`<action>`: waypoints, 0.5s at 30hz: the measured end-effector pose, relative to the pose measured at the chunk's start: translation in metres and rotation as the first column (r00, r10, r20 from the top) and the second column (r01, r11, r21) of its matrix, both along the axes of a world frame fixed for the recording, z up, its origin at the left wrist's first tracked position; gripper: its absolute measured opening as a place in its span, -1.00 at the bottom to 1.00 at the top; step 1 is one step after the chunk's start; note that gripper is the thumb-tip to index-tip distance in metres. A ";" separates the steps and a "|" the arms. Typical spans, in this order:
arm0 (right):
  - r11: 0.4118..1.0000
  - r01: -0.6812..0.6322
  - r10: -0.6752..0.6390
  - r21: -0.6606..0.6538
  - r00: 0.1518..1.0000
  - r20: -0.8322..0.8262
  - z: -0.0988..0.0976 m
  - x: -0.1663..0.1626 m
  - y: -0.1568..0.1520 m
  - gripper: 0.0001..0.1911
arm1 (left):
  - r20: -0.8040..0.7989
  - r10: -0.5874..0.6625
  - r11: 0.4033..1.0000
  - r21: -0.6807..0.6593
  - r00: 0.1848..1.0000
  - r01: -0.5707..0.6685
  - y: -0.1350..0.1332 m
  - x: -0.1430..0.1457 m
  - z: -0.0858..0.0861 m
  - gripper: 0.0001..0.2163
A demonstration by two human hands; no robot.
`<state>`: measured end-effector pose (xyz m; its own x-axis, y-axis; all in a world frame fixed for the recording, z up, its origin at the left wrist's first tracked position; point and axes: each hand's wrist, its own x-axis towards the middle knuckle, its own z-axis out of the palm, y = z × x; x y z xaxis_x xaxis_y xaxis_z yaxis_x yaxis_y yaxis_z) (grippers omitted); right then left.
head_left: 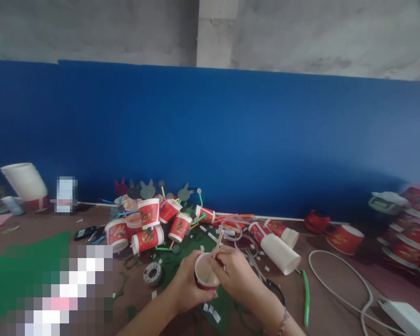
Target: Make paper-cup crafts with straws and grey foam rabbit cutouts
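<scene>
My left hand (189, 285) is wrapped round a paper cup (203, 268), its open mouth tilted toward me. The cup is white inside with a dark red outside, mostly hidden by my fingers. My right hand (233, 269) grips a thin pale stick (218, 243) at the cup's rim. The stick's upper end rises above my fingers, and its lower end is hidden or too faint to make out. Small white paper pieces (213, 313) lie just below the cup. A roll of tape (152, 274) rests left of my left hand.
Red cups (149, 239) with straws and animal-shaped cutouts pile up behind on the left. Stacked white cups (282, 254) lie to the right, near a green tube (305, 298). A white cable (339, 261) loops beside a power strip (408, 315). A blue wall (231, 130) bounds the table.
</scene>
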<state>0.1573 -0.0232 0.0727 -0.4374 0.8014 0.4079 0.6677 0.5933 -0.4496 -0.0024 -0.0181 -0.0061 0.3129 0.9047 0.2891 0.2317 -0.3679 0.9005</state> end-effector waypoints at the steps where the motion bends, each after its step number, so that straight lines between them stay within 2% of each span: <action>1: 1.000 -0.008 0.008 -0.003 1.000 -0.007 0.001 0.000 0.000 -0.69 | -0.024 0.002 1.000 0.019 1.000 -0.001 -0.002 -0.001 0.001 -0.40; 5: 0.997 -0.043 0.045 -0.057 0.998 0.033 0.012 0.002 -0.004 -0.68 | -0.103 -0.104 0.993 0.044 0.989 0.109 -0.008 -0.006 0.006 -0.39; 10: 0.987 -0.085 0.101 -0.135 0.988 0.120 0.026 0.006 -0.006 -0.66 | -0.195 -0.126 0.989 0.049 0.973 0.138 -0.010 -0.006 0.008 -0.14; 13: 0.978 -0.100 0.118 -0.181 0.989 0.094 0.026 0.010 -0.004 -0.66 | -0.241 -0.119 0.986 0.081 0.963 0.142 -0.010 -0.005 0.008 -0.20; 15: 0.971 -0.101 0.118 -0.217 0.991 0.066 0.024 0.013 -0.001 -0.68 | -0.271 -0.121 0.983 0.103 0.955 0.153 -0.010 -0.005 0.009 -0.34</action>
